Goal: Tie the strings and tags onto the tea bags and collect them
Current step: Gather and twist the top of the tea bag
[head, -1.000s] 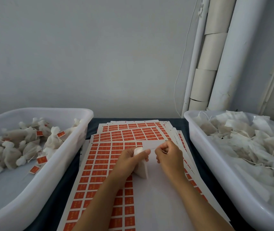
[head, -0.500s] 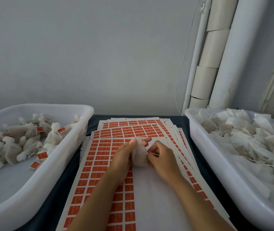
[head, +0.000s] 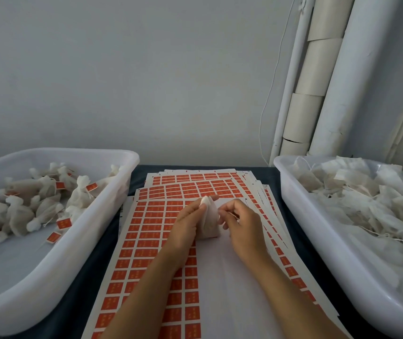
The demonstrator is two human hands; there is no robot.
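Note:
A white tea bag [head: 209, 221] stands upright on the stacked sheets of orange tag stickers [head: 146, 236] in the middle of the table. My left hand [head: 187, 222] grips the bag near its gathered top. My right hand [head: 241, 222] is just right of the bag, and its fingertips pinch a thin white string [head: 232, 214] by the bag's neck. The left tub [head: 56, 260] holds several tied bags [head: 24, 211] with orange tags. The right tub [head: 318, 241] is heaped with loose white bags and strings [head: 367, 204].
The dark tablecloth [head: 92, 277] shows between the tubs and the sheets. White pipes and cardboard rolls [head: 318, 81] lean in the back right corner against a grey wall. A thin cable [head: 272, 81] hangs down the wall.
The bag's top has been gathered into a neck under my left hand. My right hand came in from holding the string out and now pinches it close to the bag.

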